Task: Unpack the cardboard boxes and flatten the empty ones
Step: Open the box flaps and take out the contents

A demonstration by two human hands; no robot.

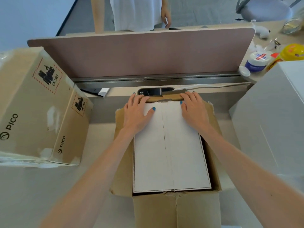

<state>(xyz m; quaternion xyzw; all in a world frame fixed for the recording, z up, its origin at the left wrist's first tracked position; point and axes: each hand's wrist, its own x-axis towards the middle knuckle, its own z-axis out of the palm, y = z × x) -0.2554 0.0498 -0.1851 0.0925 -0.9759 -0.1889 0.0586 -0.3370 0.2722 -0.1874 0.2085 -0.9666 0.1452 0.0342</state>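
1. Far left: a closed cardboard box printed "PICO" (pixel 32 112) stands on the desk (pixel 49 186), turned at an angle. It carries 2 hazard labels reading "UN 3481". It is well apart from both hands.

2. Centre: an open cardboard box (pixel 172 209) stands on the desk directly in front of the person, with its flaps folded outward. A flat white inner box (pixel 171 153) lies inside and fills most of the opening. Its top face is level with the rim.

3. Left hand (pixel 136 111): palm down on the far left corner of the white inner box. The fingers (pixel 131 100) are straight and close together and reach past the far edge. The thumb is spread wide across the white face. Nothing is pinched.

4. Right hand (pixel 194 109): palm down on the far right corner, mirroring the left. Its fingers (pixel 192 97) lie straight over the far flap (pixel 171 97), which bears torn tape. The thumb tip touches the white face.

5. Behind the open box: a cable port (pixel 154 91) in the desk, then a brown divider panel (pixel 139 53). A person in a white top (pixel 136 12) stands beyond it.

6. Right: a large white box (pixel 271 112) stands just beside the open box. Behind it are a blue-labelled jar (pixel 256 61) and a yellow container (pixel 291 51).
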